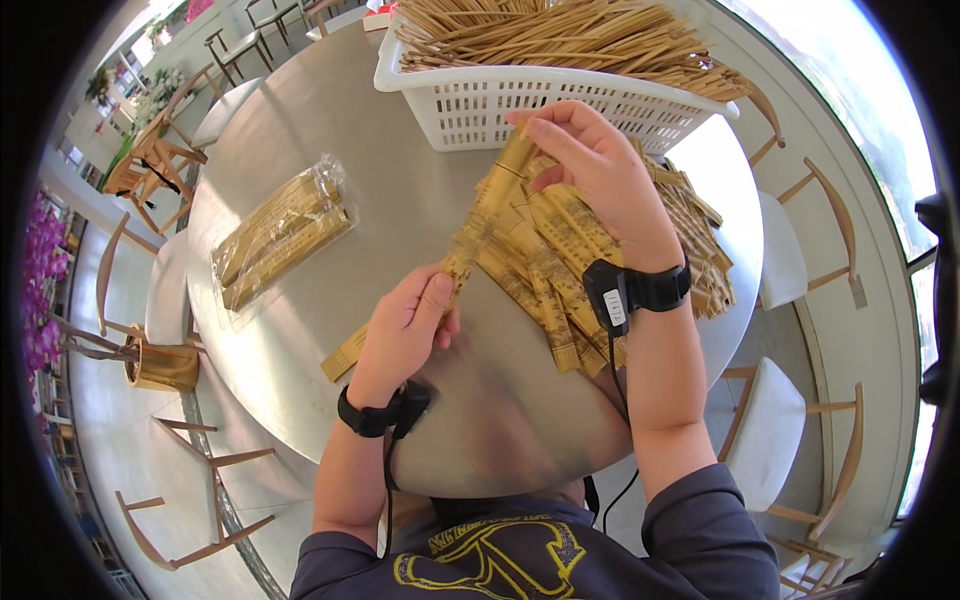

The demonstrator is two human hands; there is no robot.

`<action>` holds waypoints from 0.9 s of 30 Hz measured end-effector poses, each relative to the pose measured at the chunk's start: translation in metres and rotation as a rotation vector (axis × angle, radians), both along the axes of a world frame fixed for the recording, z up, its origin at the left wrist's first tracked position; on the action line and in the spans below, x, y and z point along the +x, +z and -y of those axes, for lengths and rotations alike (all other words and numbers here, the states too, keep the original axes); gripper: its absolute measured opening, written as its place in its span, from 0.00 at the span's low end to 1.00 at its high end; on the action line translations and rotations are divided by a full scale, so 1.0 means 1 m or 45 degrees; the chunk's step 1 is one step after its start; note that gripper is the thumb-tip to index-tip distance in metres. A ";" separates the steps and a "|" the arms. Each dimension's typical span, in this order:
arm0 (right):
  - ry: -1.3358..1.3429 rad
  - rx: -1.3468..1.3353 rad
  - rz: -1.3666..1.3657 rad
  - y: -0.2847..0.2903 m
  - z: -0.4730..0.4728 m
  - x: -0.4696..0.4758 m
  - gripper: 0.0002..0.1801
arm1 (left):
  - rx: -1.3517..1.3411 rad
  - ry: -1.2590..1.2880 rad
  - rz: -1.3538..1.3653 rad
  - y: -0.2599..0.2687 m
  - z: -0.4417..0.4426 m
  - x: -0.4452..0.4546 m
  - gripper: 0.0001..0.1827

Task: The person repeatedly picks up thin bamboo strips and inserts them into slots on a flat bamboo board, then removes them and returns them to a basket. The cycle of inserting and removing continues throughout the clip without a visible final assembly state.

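A long golden printed paper sleeve [491,199] is held up at a slant between both hands. My left hand [409,322] grips its lower part, thumb on top. My right hand [592,169] pinches its top end between thumb and fingers. Below my left hand another golden strip [346,352] shows; whether it belongs to the same sleeve is hidden. Under and beside my right hand lies a loose pile of similar golden sleeves [559,262] with dark printing. At the left, a clear plastic bag [281,236] holds several golden packets.
A white slotted plastic basket [480,112] heaped with thin brown sticks [570,37] stands at the far side of the round metal table [277,397]. More stacked golden sleeves [697,255] lie at the right. Chairs [765,435] surround the table, and a golden plant pot [161,364] stands left.
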State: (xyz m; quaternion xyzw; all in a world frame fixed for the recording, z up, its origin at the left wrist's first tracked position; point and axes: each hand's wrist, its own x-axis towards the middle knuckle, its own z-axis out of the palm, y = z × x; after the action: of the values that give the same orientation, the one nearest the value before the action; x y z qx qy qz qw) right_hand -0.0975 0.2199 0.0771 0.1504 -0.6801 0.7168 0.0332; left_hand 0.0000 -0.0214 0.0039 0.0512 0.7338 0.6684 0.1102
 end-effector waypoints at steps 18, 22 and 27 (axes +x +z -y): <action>-0.863 1.179 -0.309 0.046 -0.077 -0.040 0.18 | -1.319 0.197 -0.592 -0.025 0.030 -0.001 0.21; -0.796 1.680 -0.408 0.060 -0.095 -0.149 0.19 | -1.341 0.185 -0.649 -0.033 0.026 -0.001 0.17; -0.595 2.148 -0.301 0.028 -0.108 -0.228 0.15 | -1.314 0.173 -0.667 -0.033 0.026 -0.002 0.13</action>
State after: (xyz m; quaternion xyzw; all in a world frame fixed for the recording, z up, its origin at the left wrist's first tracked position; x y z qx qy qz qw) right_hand -0.3259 0.3281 0.1049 0.0551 -0.9879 -0.0696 0.1270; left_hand -0.0017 -0.0471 -0.0287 0.1073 0.9690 0.1948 -0.1075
